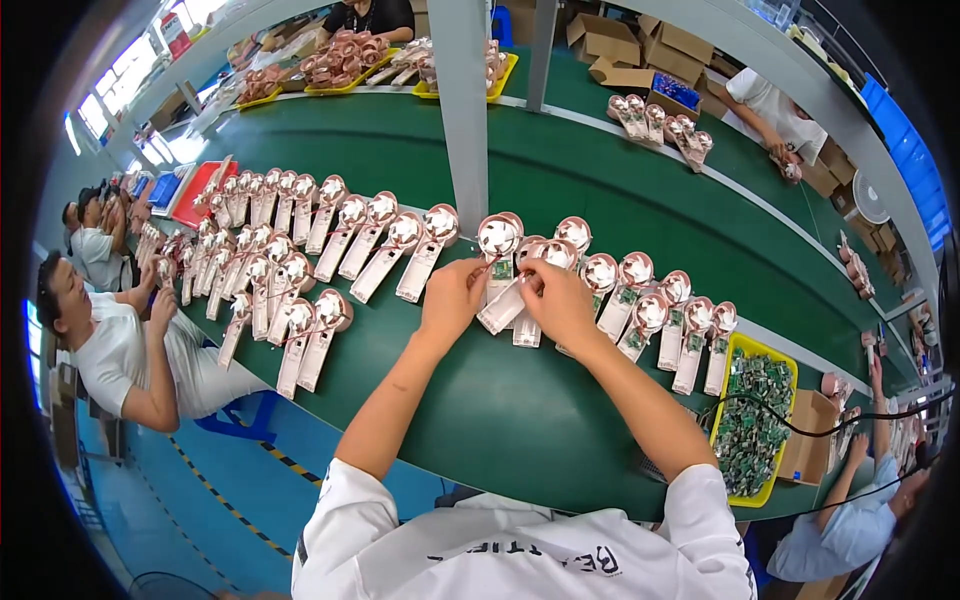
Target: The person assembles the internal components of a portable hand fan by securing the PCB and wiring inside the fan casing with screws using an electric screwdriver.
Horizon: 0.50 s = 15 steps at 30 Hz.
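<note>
Both my hands meet over pale pink handheld fan bodies with round heads and white blades, in the middle of the green bench. My left hand (455,295) is closed, its fingertips pinched beside the red wire and green circuit board (502,269) of one fan (499,236). What those fingertips pinch is too small to make out. My right hand (560,303) is closed on the tilted pale handle of a fan body (502,308), its fingers hiding part of it. More fan bodies (617,312) with green boards lie close on the right.
Rows of fan bodies (380,262) cover the bench to the left. A yellow tray (791,405) of green circuit boards stands at right, beside a cardboard box (808,437). A grey post (467,120) rises ahead. Co-workers sit at left, right and across the bench.
</note>
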Motion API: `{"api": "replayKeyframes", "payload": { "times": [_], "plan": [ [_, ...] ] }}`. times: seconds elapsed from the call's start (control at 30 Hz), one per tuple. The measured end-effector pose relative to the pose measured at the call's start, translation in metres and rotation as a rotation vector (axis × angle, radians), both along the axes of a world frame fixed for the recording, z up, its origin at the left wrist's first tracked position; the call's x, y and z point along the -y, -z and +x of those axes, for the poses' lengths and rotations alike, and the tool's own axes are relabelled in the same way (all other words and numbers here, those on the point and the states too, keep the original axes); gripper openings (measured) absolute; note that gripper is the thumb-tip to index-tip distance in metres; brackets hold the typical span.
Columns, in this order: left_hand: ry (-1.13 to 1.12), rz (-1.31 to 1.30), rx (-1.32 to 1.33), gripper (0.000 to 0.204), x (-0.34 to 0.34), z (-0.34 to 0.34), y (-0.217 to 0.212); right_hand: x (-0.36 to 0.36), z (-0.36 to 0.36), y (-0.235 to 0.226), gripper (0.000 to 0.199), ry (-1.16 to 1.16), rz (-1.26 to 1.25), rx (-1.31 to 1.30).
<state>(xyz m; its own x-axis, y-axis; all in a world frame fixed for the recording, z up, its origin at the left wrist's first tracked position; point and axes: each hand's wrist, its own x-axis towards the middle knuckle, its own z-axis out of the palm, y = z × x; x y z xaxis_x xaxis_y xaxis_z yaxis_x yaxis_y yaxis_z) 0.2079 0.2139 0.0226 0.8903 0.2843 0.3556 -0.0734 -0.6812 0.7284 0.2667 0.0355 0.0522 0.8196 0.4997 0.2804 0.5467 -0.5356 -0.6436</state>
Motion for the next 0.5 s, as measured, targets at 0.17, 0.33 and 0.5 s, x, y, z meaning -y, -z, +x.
{"api": "replayKeyframes", "payload": {
  "times": [0.17,0.33,0.5],
  "plan": [
    [0.019,-0.223,-0.037,0.016,0.005,0.006,-0.004,-0.001,0.005,-0.012,0.017,-0.044,-0.102,-0.09],
    [0.018,-0.328,-0.123,0.015,0.007,0.009,-0.003,-0.009,0.006,-0.006,0.014,0.031,-0.188,0.112],
    [0.12,-0.354,-0.149,0.009,0.008,0.012,-0.012,-0.022,0.004,0.002,0.014,0.011,-0.094,0.258]
  ]
}}
